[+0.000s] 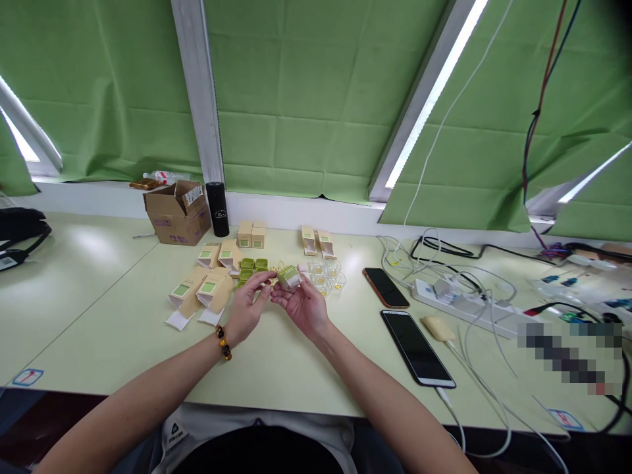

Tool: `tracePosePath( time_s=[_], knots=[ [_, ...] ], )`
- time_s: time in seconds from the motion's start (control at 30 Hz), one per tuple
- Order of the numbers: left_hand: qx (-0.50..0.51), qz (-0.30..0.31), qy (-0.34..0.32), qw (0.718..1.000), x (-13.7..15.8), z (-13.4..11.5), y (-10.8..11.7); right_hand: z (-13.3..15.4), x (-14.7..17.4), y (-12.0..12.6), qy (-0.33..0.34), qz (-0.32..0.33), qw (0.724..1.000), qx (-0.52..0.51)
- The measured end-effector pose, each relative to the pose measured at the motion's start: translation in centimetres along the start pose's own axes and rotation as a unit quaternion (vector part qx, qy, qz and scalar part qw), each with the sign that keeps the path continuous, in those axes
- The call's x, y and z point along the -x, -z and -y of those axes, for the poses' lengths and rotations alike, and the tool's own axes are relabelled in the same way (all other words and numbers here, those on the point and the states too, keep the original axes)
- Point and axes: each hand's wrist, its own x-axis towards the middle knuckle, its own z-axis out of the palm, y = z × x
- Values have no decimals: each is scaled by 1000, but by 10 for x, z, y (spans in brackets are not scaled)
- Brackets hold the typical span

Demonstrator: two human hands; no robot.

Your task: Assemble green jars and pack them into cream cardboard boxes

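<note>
My right hand (307, 309), palm turned up, holds a small green box (288, 276) with a clear or whitish lower part between thumb and fingers. At its left side, my left hand (248, 304) reaches in with slightly bent fingers and the thumb apart; the fingertips are close to the box, and contact is hard to tell. Several green cases (254, 264) lie just beyond my left hand. Clear hexagonal containers (326, 276) with small yellowish contents stand to the right of my right hand. Left of my hands are beige cartons (214, 288) with green windows and open flaps.
More beige cartons (251, 235) stand behind, with two open ones (317, 242) farther right. A cardboard box (178, 214) and a black cylinder (217, 209) are near the wall. Two phones (417, 347), a power strip (464, 308) and tangled cables occupy the right side.
</note>
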Motion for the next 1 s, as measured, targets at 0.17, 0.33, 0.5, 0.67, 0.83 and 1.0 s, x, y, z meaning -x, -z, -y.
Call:
tracePosePath(
  time_s=[0.17, 0.33, 0.5, 0.67, 0.83, 1.0],
  knots=[
    [-7, -15, 28, 999, 0, -2, 0, 3, 1, -3, 46, -12, 999, 5],
    [-7, -23, 30, 999, 1, -1, -2, 1, 3, -5, 138, -49, 984, 101],
    [28, -11, 43, 999, 1, 6, -3, -8, 11, -6, 246, -73, 917, 306],
    [101, 22, 49, 993, -2, 11, -3, -14, 15, -4, 356, -33, 805, 473],
    [138, 34, 72, 987, -6, 13, -2, -14, 11, -1, 359, -31, 809, 463],
    [139, 43, 103, 984, -12, 19, 0, -8, 6, 2, 331, -101, 818, 459]
  ],
)
